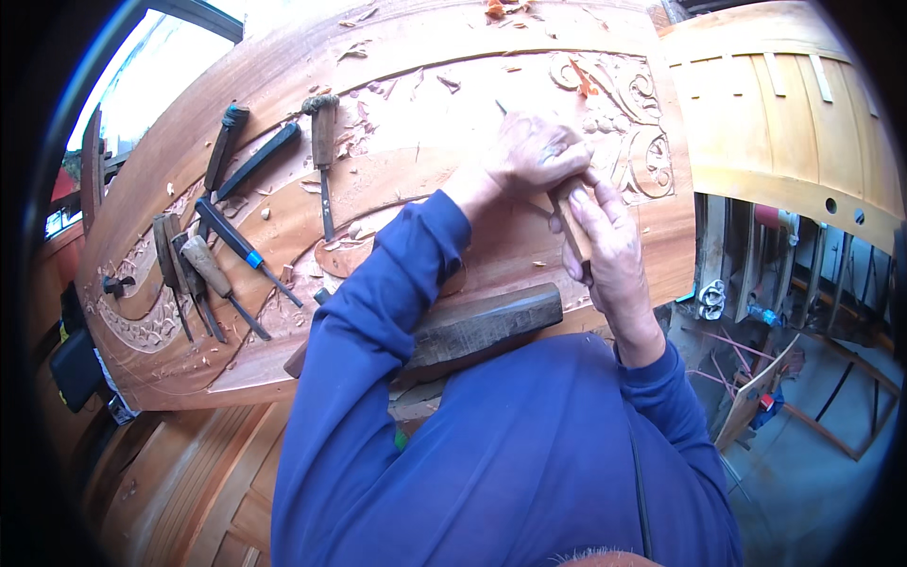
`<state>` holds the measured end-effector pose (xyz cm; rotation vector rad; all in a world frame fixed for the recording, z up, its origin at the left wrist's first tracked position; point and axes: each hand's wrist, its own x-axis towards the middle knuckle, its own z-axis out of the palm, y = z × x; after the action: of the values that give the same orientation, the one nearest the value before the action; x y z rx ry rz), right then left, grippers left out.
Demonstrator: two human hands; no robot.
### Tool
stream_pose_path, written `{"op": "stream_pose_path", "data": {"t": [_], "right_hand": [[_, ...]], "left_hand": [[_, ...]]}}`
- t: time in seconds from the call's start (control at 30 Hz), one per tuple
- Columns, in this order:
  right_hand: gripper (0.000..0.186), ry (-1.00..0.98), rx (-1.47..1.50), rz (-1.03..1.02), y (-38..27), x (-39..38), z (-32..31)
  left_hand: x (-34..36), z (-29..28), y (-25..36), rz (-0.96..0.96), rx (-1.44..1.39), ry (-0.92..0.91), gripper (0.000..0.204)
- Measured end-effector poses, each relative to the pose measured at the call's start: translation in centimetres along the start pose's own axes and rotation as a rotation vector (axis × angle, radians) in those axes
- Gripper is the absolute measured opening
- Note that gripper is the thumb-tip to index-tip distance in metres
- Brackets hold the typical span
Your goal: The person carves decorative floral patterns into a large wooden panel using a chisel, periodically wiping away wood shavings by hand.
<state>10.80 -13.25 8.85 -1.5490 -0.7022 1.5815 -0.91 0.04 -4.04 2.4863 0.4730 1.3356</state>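
A wood chisel with a brown wooden handle (573, 227) lies across both hands above a carved wooden panel (416, 175). My right hand (612, 236) is wrapped round the handle. My left hand (539, 153) is closed further up the tool, over its front part, hiding most of the blade. A thin dark tip (502, 106) shows just past the left hand. Right of the hands, scrolled leaf carving (635, 118) stands in relief on the panel. Loose wood shavings (357, 49) are scattered over the surface.
Several chisels lie on the panel at left, among them a blue-banded one (227, 231) and a cord-wrapped one (323, 142). A dark wooden block (487, 326) rests along the near edge by my body. At right are a pale wooden panel (784, 123) and a leaning board (756, 392).
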Motion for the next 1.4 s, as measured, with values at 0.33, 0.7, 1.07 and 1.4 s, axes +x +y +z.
{"op": "stream_pose_path", "data": {"t": [0.33, 0.7, 1.07, 1.4], "right_hand": [[0.052, 0.049, 0.016, 0.042, 0.0, -0.8, 0.5], [0.047, -0.038, 0.007, -0.046, 0.7, 1.0, -0.4], [0.051, 0.009, 0.084, -0.024, 1.0, 1.3, -0.3], [0.052, -0.054, -0.005, -0.005, -0.8, 0.7, -1.2]], "left_hand": [[-0.4, -0.5, 0.5, -0.044, -0.106, -0.131, 0.006], [-1.2, 1.2, -2.5, -0.002, 0.092, -0.017, 0.009], [-0.5, -0.3, -1.1, -0.058, -0.060, -0.261, 0.023], [0.2, 0.7, -1.1, -0.061, -0.131, -0.192, 0.019]]}}
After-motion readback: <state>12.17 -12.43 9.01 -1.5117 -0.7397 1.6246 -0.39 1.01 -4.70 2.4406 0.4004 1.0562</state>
